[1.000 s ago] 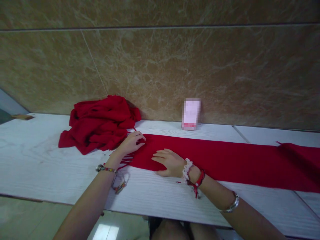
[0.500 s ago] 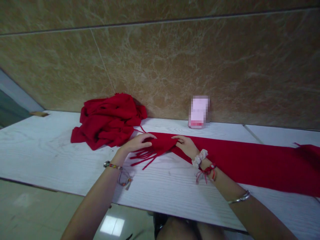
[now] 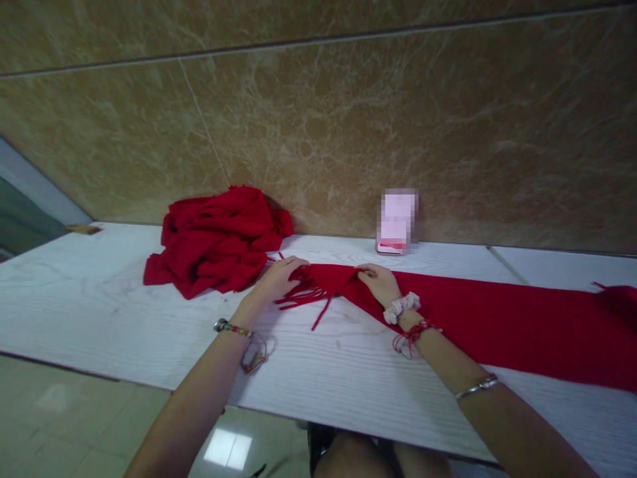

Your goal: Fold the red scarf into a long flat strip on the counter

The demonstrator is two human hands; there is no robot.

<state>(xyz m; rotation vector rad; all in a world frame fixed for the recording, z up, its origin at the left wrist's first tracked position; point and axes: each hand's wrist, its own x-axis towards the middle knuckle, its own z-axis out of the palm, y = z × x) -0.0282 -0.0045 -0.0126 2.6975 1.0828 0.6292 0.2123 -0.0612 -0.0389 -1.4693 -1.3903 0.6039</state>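
Note:
A long red scarf (image 3: 502,318) lies flat across the white wood-grain table, its fringed end toward the middle. My left hand (image 3: 284,275) is at the far corner of that fringed end, its fingers closed on the edge. Strands of fringe (image 3: 306,297) hang to the right of it. My right hand (image 3: 381,282) pinches the scarf a little further right, where the cloth is folded up near the fringe. A crumpled pile of red cloth (image 3: 213,242) sits to the left, close to my left hand.
Against the tiled wall (image 3: 318,133) leans a pink, blurred-out object (image 3: 397,219) at the back of the table (image 3: 124,325). A small brown piece (image 3: 83,229) lies at the far left corner. Tiled floor shows below the front edge.
Both hands have shifted slightly right and away from me. The folded corner between them has drawn up toward my right hand, and the fringe has swung right.

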